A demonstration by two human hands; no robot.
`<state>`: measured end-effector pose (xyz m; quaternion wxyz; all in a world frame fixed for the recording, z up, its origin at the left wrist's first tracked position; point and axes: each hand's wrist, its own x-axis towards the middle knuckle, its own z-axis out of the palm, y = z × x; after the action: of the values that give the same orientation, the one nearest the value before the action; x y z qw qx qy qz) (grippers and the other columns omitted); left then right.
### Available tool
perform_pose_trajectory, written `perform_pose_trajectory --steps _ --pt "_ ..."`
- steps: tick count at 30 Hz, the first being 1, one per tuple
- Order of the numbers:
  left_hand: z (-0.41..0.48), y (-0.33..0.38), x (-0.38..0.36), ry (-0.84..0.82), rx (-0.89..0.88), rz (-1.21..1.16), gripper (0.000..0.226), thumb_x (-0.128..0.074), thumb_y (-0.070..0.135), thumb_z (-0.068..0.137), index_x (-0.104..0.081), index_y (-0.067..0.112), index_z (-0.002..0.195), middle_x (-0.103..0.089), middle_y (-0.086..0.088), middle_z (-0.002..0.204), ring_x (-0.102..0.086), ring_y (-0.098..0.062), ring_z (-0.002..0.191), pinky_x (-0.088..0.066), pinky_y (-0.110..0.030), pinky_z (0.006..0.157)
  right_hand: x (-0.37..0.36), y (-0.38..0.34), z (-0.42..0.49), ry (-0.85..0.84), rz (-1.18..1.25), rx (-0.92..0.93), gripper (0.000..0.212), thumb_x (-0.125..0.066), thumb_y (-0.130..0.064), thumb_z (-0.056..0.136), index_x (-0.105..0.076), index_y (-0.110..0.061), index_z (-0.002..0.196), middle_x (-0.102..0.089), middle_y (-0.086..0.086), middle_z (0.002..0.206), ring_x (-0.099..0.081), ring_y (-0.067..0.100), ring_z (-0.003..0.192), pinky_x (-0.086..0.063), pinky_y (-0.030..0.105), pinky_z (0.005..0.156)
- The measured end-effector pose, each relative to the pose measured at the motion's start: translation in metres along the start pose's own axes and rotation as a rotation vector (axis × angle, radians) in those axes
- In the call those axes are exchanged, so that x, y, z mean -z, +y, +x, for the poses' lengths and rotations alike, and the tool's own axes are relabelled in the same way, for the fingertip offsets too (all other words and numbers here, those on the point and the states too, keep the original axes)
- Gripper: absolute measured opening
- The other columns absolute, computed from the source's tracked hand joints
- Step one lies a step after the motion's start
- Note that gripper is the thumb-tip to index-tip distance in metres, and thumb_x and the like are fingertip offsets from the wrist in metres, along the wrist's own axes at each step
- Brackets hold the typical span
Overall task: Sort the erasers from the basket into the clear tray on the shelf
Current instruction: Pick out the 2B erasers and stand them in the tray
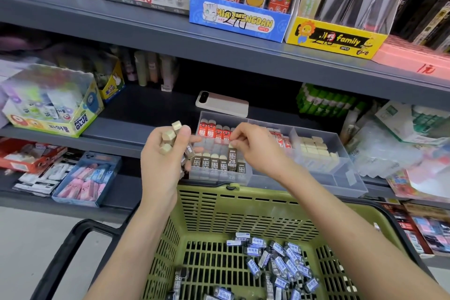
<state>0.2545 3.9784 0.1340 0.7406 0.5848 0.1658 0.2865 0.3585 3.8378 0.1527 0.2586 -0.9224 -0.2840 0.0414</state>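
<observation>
Seen from the head camera, the person's left hand (pixel 159 165) is raised just left of the clear plastic compartment tray (pixel 345 185) on the grey metal shelf (pixel 126 129). Its fingers are curled round a bunch of beige erasers in brown paper sleeves (pixel 168 138). The right hand (pixel 255 151) reaches over the tray's near left compartment, thumb and forefinger pinching the top of one brown-sleeved 2B eraser (pixel 232 159). This eraser stands upright, a little higher than the row of like brown-sleeved erasers (pixel 210 164) around it. The far left compartment holds red-sleeved erasers (pixel 214 130), and the right compartment holds plain cream block erasers (pixel 314 150). A white phone-like slab (pixel 222 104) lies on the shelf just behind the tray. Nearer, below both forearms, sits the olive-green slatted plastic basket (pixel 243 204), with loose erasers in blue-and-black sleeves (pixel 280 260) scattered on its floor, mostly to the right
</observation>
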Motion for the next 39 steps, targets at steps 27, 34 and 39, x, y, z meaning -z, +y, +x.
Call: perform_pose_trajectory --steps 27,34,39 --pt "0.003 -0.002 0.004 0.034 0.074 -0.033 0.005 -0.072 0.029 0.081 -0.073 0.029 0.076 -0.065 0.003 0.065 -0.041 -0.007 0.043 -0.034 -0.015 0.04 -0.008 0.004 -0.005 0.068 -0.482 0.065 0.016 -0.061 -0.029 0.089 -0.073 -0.032 0.099 -0.054 -0.006 0.092 -0.038 0.013 0.09 -0.033 0.025 0.069" --pt "0.001 0.002 0.004 -0.102 0.069 -0.062 0.012 -0.069 0.04 0.07 -0.074 0.029 0.074 -0.061 0.004 0.059 -0.05 -0.005 0.049 -0.034 -0.015 0.039 0.001 -0.033 -0.018 -0.077 0.654 0.076 0.024 -0.058 -0.02 0.092 -0.062 -0.025 0.115 -0.062 -0.007 0.087 -0.055 0.006 0.07 -0.048 0.024 0.063" --pt "0.001 0.0 0.004 -0.135 0.073 -0.075 0.022 -0.068 0.043 0.074 -0.073 0.023 0.081 -0.061 0.003 0.063 -0.05 -0.005 0.052 -0.033 -0.016 0.039 0.003 -0.05 -0.014 -0.155 0.751 0.097 0.027 -0.063 -0.005 0.087 -0.06 -0.019 0.11 -0.058 0.007 0.08 -0.057 0.014 0.056 -0.052 0.026 0.059"
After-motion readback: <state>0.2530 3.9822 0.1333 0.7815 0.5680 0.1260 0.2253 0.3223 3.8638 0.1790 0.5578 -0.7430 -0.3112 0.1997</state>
